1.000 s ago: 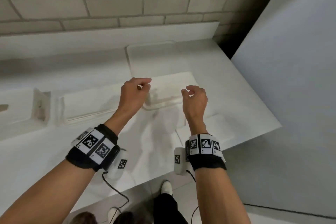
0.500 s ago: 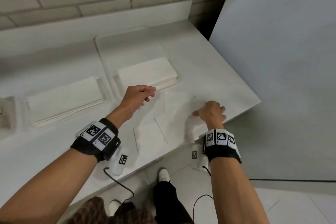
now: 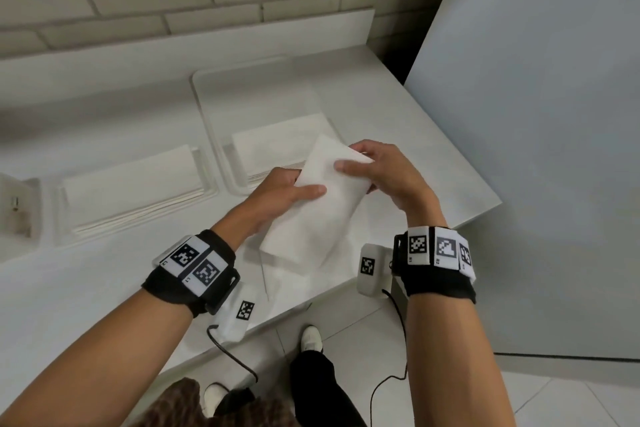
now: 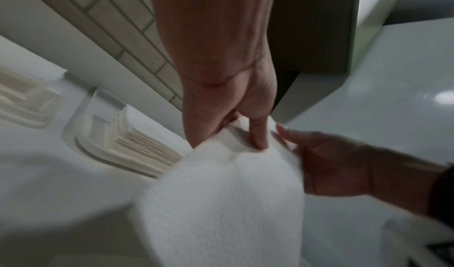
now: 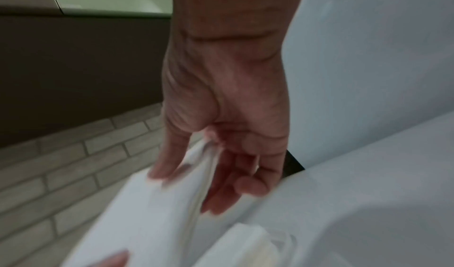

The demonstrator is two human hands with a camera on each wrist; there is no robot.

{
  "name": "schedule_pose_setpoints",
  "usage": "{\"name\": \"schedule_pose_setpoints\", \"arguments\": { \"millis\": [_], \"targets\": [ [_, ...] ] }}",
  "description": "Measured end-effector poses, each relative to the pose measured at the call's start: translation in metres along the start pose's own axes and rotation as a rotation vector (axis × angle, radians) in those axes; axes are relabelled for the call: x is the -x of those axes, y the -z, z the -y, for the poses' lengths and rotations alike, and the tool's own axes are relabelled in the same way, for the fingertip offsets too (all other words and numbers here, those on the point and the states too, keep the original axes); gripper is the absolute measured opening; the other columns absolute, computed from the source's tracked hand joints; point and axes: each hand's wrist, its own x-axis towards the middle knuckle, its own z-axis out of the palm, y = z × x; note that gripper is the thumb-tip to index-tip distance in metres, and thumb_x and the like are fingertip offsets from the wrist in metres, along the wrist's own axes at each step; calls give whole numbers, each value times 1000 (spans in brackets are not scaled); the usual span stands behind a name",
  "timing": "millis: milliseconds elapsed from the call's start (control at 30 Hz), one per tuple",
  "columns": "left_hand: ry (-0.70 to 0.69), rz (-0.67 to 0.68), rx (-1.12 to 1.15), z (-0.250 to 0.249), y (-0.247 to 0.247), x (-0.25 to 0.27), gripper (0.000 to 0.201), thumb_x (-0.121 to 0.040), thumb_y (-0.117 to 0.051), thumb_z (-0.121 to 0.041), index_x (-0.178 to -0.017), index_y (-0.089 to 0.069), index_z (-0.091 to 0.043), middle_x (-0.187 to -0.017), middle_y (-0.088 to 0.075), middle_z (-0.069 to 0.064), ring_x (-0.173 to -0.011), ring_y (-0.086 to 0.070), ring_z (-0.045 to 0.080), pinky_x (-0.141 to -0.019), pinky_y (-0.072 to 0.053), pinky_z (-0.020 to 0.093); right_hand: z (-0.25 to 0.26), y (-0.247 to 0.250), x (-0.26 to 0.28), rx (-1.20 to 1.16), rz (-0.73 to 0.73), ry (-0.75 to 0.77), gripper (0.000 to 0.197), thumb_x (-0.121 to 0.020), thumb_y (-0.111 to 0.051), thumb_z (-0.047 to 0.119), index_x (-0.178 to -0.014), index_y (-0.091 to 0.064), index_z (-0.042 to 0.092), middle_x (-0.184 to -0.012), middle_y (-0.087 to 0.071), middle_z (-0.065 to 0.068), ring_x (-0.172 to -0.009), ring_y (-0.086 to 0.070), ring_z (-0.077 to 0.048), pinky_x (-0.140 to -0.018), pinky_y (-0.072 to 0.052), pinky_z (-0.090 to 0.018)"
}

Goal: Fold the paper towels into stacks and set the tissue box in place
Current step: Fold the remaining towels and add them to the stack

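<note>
I hold a white folded paper towel [image 3: 311, 218] [image 4: 221, 203] [image 5: 147, 213] a little above the counter's front edge. My left hand [image 3: 301, 184] pinches its left edge, thumb [image 4: 260, 135] on top and the other fingers hidden underneath. Its far right corner is pinched by my right hand [image 3: 360, 163] [image 5: 196, 174], thumb over and fingers under. Just behind the towel a stack of folded towels [image 3: 270, 149] [image 4: 147, 144] lies in a white tray [image 3: 221, 149]. No tissue box is identifiable in any view.
A second tray [image 3: 207, 180] to the left holds another towel stack [image 3: 135, 184]. Loose flat towels [image 3: 277, 274] lie on the white counter [image 3: 86, 288] under my hands. A brick wall runs behind, and a grey panel [image 3: 536, 149] stands close on the right.
My right hand has lifted a towel off the counter's front edge. My left hand has come over and taken its other side, so both now hold it above the counter.
</note>
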Motion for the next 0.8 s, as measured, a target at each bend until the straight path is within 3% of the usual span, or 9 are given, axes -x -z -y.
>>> {"name": "schedule_pose_setpoints", "arguments": {
  "millis": [67,133,200,267,400,600,700,800],
  "targets": [
    [12,-125,15,5,11,2,17,-84,-72,-19,-98,-71,-10,-92,-76,4,-81,-72,24,-67,-56,29,-17,-8,-11,98,-234,-94,36,-84,-68,44,-93,-69,9,-87,-70,-5,-78,-66,-22,-65,-51,-32],
    [18,-227,41,10,23,4,9,-85,-71,-17,-92,-71,-12,-88,-75,1,-78,-72,21,-66,-55,27,-41,-17,-18,298,-340,-248,38,-85,-64,46,-86,-65,7,-85,-66,-10,-89,-64,-32,-72,-47,-33],
    [18,-304,52,13,34,6,2,-85,-71,-15,-86,-70,-16,-86,-74,-1,-77,-71,18,-68,-54,27,-62,-29,-19,376,-326,-420,48,-83,-69,43,-106,-62,2,-109,-63,-15,-110,-59,-35,-86,-46,-36],
    [20,-352,63,15,42,8,3,-85,-70,-15,-85,-69,-18,-86,-73,-3,-77,-70,16,-69,-54,26,-71,-41,-17,415,-300,-518,73,-78,-75,44,-129,-49,-1,-133,-49,-16,-126,-46,-36,-99,-43,-44],
    [34,-397,127,18,51,14,8,-86,-68,-13,-93,-70,-17,-91,-73,-2,-81,-70,18,-75,-56,29,-73,-53,-19,515,-314,-517,79,-77,-79,37,-135,-41,-1,-139,-41,-16,-131,-38,-35,-103,-40,-48],
    [46,-397,175,30,54,23,14,-86,-67,-10,-91,-69,-24,-96,-74,-2,-87,-71,20,-77,-55,32,-70,-59,-20,388,-382,-488,70,-85,-71,15,-137,-27,2,-134,-53,-18,-123,-52,-36,-103,-40,-47],
    [44,-395,170,33,52,27,15,-91,-62,-16,-95,-68,-29,-100,-73,-6,-94,-70,18,-85,-54,34,-65,-52,-20,341,-372,-413,52,-87,-66,15,-132,-44,2,-130,-57,-17,-119,-56,-36,-95,-44,-40],
    [78,-429,163,35,53,28,14,-96,-54,-27,-98,-68,-31,-110,-71,-5,-107,-66,19,-101,-48,42,-47,-41,-21,236,-350,-256,29,-86,-65,18,-111,-64,4,-106,-68,-13,-102,-64,-34,-77,-47,-33]
  ]
}}
